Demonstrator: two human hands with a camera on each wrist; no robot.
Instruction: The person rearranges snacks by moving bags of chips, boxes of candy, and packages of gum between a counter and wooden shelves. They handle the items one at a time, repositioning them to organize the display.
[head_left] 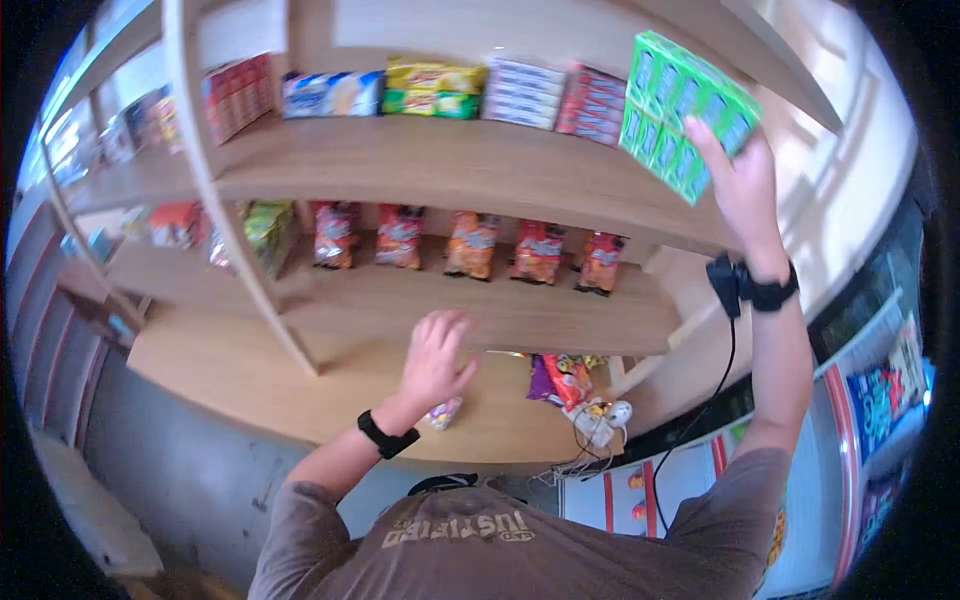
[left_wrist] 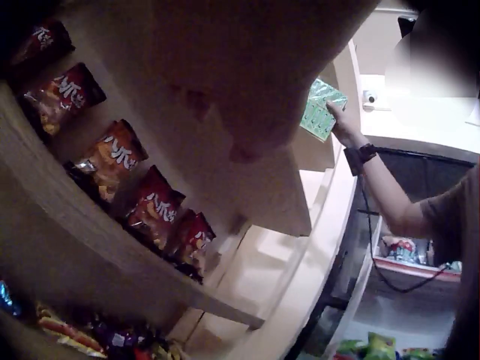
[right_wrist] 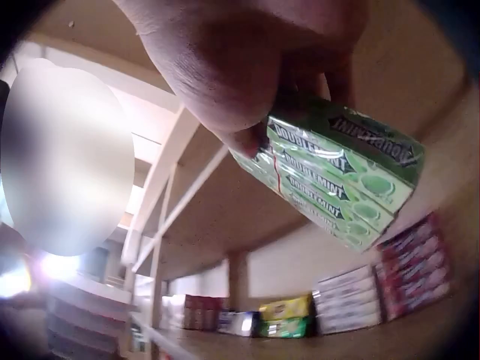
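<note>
My right hand (head_left: 748, 195) grips a green Doublemint gum multipack (head_left: 680, 115) at the right end of the upper shelf (head_left: 450, 160), with the thumb across its front. In the right wrist view the clear-wrapped gum multipack (right_wrist: 337, 176) is tilted, above the shelf row. Beside it in that row stand a red pack (head_left: 592, 105) and a white pack (head_left: 523, 92) of stacked boxes. My left hand (head_left: 435, 360) hovers over the lowest board with its fingers loosely extended, holding nothing. Close below its wrist lies a small colourful packet (head_left: 443, 412).
Farther left on the upper shelf are a yellow-green package (head_left: 432, 88) and a blue-white one (head_left: 333, 95). Several red snack bags (head_left: 472, 245) line the middle shelf. A white plug strip (head_left: 595, 425) with cables lies low right. A wooden upright (head_left: 205, 170) divides the shelves.
</note>
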